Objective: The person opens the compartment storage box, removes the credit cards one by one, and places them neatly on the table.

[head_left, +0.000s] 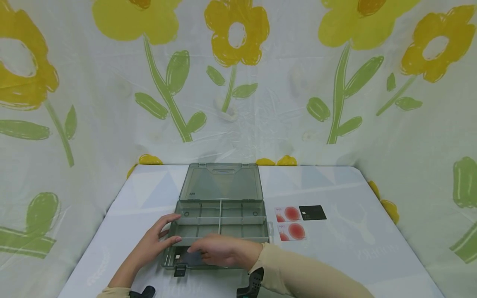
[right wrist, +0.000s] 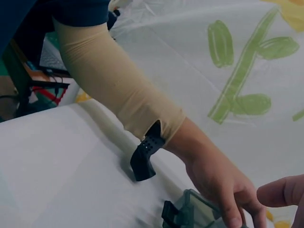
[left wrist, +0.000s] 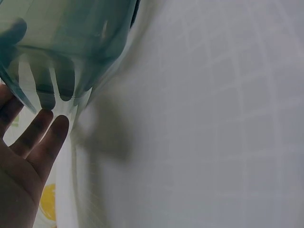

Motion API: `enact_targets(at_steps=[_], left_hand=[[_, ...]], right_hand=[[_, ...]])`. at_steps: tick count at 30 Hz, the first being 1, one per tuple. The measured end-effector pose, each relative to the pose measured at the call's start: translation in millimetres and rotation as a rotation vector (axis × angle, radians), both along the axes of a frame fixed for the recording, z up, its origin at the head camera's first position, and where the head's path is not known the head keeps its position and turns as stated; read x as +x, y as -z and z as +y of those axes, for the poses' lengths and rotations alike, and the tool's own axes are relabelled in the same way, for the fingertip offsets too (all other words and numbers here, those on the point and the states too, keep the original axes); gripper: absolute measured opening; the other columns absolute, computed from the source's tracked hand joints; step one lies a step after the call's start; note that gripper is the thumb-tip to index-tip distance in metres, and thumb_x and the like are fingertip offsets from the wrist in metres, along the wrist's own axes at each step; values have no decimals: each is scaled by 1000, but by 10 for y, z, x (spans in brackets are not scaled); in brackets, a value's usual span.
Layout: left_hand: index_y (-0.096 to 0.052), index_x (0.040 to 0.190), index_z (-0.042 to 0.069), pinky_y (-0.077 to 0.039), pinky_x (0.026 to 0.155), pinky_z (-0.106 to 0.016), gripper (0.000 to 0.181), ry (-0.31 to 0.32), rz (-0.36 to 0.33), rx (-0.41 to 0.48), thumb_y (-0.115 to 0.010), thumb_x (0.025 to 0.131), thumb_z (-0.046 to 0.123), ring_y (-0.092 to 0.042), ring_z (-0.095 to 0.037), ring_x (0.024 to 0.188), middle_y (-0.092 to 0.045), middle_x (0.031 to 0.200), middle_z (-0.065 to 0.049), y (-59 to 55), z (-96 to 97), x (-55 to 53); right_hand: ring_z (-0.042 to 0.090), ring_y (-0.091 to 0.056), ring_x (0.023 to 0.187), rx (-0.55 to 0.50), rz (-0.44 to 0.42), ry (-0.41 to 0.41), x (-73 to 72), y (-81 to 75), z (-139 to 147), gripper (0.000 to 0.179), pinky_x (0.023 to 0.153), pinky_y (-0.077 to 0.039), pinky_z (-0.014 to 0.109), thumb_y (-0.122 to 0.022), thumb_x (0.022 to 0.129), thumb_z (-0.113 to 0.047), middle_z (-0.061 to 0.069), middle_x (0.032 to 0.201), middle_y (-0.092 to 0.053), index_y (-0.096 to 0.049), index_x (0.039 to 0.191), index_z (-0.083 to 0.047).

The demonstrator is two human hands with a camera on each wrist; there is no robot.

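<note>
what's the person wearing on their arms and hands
Both hands are bare: left hand, right hand. Snug beige sleeves reach the wrists. Each wrist carries a black perforated strap with a mount; the right sleeve is notched above it.

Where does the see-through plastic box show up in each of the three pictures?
Head view: the plastic box lies open at bottom centre, both hands at its near edge.
Left wrist view: its tinted wall fills the top left, above the left hand.
Right wrist view: only a corner at the bottom edge.
Shared landmark: the left hand touching the box.
</note>
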State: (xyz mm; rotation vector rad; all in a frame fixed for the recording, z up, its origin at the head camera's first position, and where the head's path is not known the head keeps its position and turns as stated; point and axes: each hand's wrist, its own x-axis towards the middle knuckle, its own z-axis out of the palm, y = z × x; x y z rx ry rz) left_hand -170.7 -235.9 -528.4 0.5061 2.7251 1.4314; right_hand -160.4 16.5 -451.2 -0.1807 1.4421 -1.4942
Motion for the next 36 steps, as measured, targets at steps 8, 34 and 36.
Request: enact_targets(at_steps=[8, 34, 36], left_hand=[[-47, 149, 8, -50, 104, -63, 65, 2, -16, 1, -77, 93, 23, -40, -45, 140, -44, 152, -17, 10, -4, 2], [-48, 148, 9, -50, 104, -63, 65, -1, -18, -5, -77, 93, 25, -41, -45, 139, -45, 151, -17, -7, 3, -7], [-47, 149, 9, -50, 103, -64, 65, 0, -21, -3, -77, 93, 25, -41, -45, 139, -45, 151, -17, -7, 2, -7]], right_hand=[[50, -14, 150, -31, -17, -16, -39, 88, -56, 67, 125, -21, 57, -51, 103, -13, 36, 160, -18, -18, 152, 20], [51, -14, 150, -24, 5, 2, -44, 101, 11, 60, 125, -20, 57, -49, 103, -12, 36, 160, -19, -27, 149, 20], [51, -14, 150, -24, 5, 9, -39, 111, 17, 57, 125, -20, 57, -48, 104, -10, 36, 160, -19, -29, 148, 20]])
